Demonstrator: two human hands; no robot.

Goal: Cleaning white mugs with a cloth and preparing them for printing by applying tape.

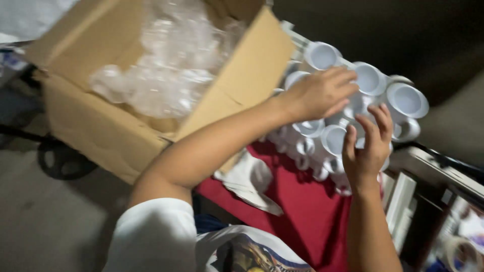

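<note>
- Right hand (367, 151), fingers spread, cups the small white ceramic mugs (370, 80) from below.
- Left hand (317, 93) rests spread on top.
- Tightly stacked mugs could topple off the red-covered desk (297, 201) if nudged.

A stockroom or packing area: cardboard box (126, 100) of bubble wrap (166, 60), a batch of white mugs (363, 95), bare concrete floor (45, 221)
</note>
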